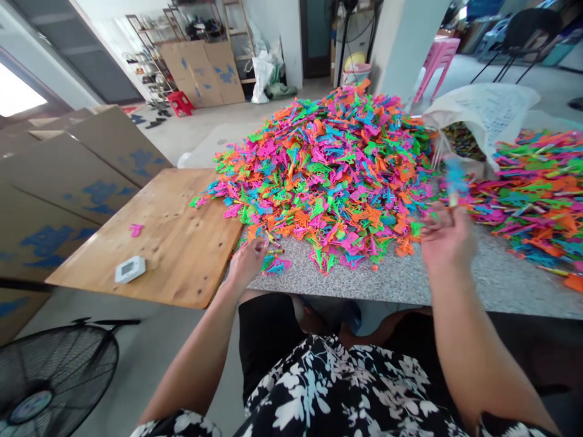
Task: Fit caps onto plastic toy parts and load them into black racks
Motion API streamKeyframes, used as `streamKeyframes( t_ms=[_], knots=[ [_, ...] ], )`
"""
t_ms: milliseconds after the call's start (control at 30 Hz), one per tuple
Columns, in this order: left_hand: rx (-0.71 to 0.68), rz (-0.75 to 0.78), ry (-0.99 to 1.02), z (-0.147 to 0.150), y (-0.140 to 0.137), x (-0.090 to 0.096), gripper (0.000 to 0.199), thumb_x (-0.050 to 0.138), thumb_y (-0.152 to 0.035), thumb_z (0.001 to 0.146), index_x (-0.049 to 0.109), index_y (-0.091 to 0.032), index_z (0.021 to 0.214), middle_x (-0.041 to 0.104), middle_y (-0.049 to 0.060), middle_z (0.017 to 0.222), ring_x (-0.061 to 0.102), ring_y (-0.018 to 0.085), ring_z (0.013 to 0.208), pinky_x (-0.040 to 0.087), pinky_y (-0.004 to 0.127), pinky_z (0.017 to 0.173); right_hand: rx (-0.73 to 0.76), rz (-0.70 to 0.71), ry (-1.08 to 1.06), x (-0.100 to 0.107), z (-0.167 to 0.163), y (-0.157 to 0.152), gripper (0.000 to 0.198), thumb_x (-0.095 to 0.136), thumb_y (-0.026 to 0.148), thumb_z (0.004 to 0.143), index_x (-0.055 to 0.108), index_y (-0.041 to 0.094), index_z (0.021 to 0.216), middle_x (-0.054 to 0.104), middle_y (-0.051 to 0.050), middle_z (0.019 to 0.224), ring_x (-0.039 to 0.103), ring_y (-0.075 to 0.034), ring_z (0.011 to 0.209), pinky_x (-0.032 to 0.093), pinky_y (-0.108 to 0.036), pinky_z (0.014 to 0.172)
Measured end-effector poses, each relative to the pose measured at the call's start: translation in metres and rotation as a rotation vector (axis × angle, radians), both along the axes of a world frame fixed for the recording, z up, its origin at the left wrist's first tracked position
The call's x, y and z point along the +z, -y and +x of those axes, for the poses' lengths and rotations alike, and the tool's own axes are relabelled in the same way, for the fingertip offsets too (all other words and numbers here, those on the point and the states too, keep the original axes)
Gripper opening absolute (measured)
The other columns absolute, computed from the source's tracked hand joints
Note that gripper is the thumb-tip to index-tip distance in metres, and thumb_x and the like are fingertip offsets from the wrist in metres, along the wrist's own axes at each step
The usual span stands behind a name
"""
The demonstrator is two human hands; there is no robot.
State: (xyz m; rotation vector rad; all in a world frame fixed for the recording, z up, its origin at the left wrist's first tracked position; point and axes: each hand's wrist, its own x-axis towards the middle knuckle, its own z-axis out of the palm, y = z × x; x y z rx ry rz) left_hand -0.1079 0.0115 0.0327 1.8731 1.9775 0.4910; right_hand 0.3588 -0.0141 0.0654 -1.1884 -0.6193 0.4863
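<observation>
At the front edge of the big heap of small plastic pieces [337, 164] in pink, orange, green and blue is my left hand [246, 262]. Its fingers are bent together, and what they hold, if anything, is too small to name. Just beside those fingertips lie thin yellow sticks with red ends [276, 250] and a few loose pieces [276, 266]. My right hand [449, 240] is raised over the stone tabletop [387, 279], pinching a blue plastic piece on a pale yellow stick [455, 182], smeared by motion.
On the right lies a second pile of pieces with sticks [542, 194], beside an open white plastic bag [492, 112]. A wooden board [177, 243] at left bears a small white digital device [130, 269] and one pink piece [136, 230]. Cardboard boxes [91, 164] and a black fan [54, 376] stand farther left.
</observation>
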Motion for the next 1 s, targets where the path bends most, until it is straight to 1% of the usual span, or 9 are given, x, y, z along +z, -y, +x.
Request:
streamKeyframes(
  t_ms=[100,200,267,367,467,633,800,900,1000],
  knots=[
    [0.078,-0.063,-0.139,-0.021,-0.007,-0.009,0.034,0.058,-0.041,0.100,0.071,-0.022,0.125,0.078,0.009,0.119,0.070,0.027,0.114,0.052,0.036,0.097,0.122,-0.104,-0.058,-0.005,-0.014,-0.010,0.027,0.062,0.045,0.094,0.071,0.024,0.109,0.076,-0.013,0.110,0.066,-0.015,0.061,0.044,-0.027,0.048],
    [0.033,-0.058,-0.204,-0.012,-0.012,-0.019,0.041,0.056,-0.044,0.101,0.068,-0.022,0.134,0.076,0.012,0.120,0.069,0.029,0.116,0.052,0.039,0.099,0.597,-0.375,0.254,-0.023,-0.096,-0.010,0.030,0.063,0.042,0.095,0.075,0.022,0.113,0.077,-0.007,0.093,0.067,-0.018,0.063,0.053,-0.031,0.056],
    [-0.076,-0.010,-0.234,0.001,-0.017,-0.022,0.042,0.055,-0.038,0.102,0.066,-0.026,0.140,0.072,0.013,0.127,0.067,0.029,0.119,0.051,0.040,0.101,0.856,-0.429,0.626,-0.038,-0.161,-0.010,0.023,0.061,0.033,0.097,0.078,0.023,0.108,0.078,-0.007,0.098,0.073,-0.021,0.084,0.058,-0.034,0.079],
    [-0.221,0.000,-0.232,0.012,-0.021,-0.018,0.039,0.052,-0.028,0.102,0.066,-0.030,0.138,0.069,0.011,0.132,0.068,0.026,0.116,0.052,0.037,0.099,0.987,-0.433,1.066,-0.054,-0.238,-0.020,0.026,0.055,0.022,0.100,0.078,0.021,0.112,0.074,-0.010,0.121,0.069,-0.024,0.115,0.051,-0.034,0.101],
    [-0.181,-0.059,-0.244,0.007,-0.016,-0.011,0.031,0.054,-0.030,0.101,0.068,-0.027,0.129,0.071,0.010,0.123,0.070,0.025,0.106,0.053,0.035,0.091,1.018,-0.489,1.287,-0.060,-0.280,-0.039,0.029,0.050,0.029,0.106,0.075,0.021,0.119,0.070,-0.012,0.128,0.067,-0.026,0.117,0.051,-0.034,0.098],
    [-0.186,-0.123,-0.315,-0.004,0.014,-0.008,0.041,0.066,-0.054,0.095,0.068,-0.024,0.124,0.069,0.011,0.126,0.066,0.029,0.117,0.050,0.037,0.098,1.050,-0.530,1.350,-0.066,-0.298,-0.062,0.023,0.064,0.031,0.100,0.073,0.022,0.119,0.069,-0.012,0.130,0.068,-0.027,0.114,0.051,-0.034,0.095],
    [-0.121,-0.087,-0.323,0.010,0.030,-0.012,0.040,0.065,-0.053,0.098,0.070,-0.023,0.124,0.063,0.016,0.131,0.060,0.034,0.123,0.050,0.041,0.097,0.963,-0.626,0.964,-0.074,-0.279,-0.065,0.008,0.069,0.024,0.094,0.072,0.019,0.088,0.075,-0.011,0.099,0.070,-0.025,0.094,0.050,-0.032,0.084],
    [-0.113,-0.039,-0.284,0.022,0.036,-0.011,0.036,0.062,-0.050,0.100,0.069,-0.023,0.123,0.064,0.016,0.126,0.061,0.033,0.119,0.051,0.041,0.092,0.917,-0.628,0.746,-0.078,-0.261,-0.056,0.007,0.069,0.023,0.091,0.067,0.021,0.084,0.074,-0.005,0.086,0.068,-0.021,0.084,0.048,-0.029,0.077],
    [-0.093,-0.122,-0.296,0.033,0.043,-0.012,0.040,0.059,-0.056,0.100,0.070,-0.021,0.117,0.065,0.017,0.119,0.063,0.034,0.113,0.051,0.043,0.090,0.907,-0.595,0.703,-0.084,-0.250,-0.039,0.005,0.068,0.022,0.088,0.063,0.021,0.087,0.070,-0.001,0.081,0.066,-0.019,0.080,0.046,-0.027,0.074]
  ],
)
